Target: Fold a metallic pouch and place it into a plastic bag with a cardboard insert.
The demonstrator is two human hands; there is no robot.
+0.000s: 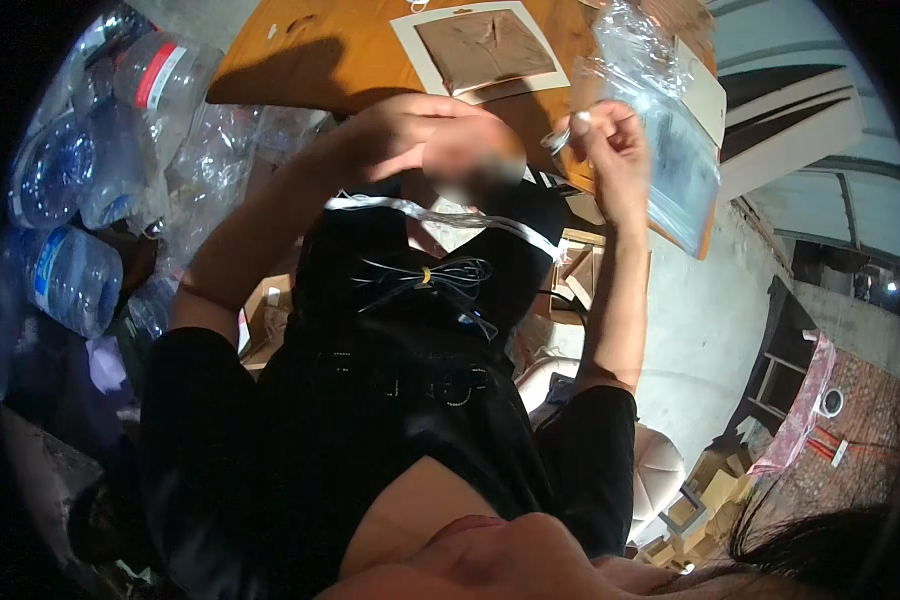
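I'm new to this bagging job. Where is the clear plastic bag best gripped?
Probably at its top corner, from the person's side: the clear plastic bag hangs limp beside the right hand, so pinching the upper edge should let the rest drape straight over the wooden table.

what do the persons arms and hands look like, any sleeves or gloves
Both hands are bare, with no gloves: the left hand and the right hand. The forearms are uncovered too. Short black sleeves end near the elbows, part of a black top. No watch or bracelet is clearly visible.
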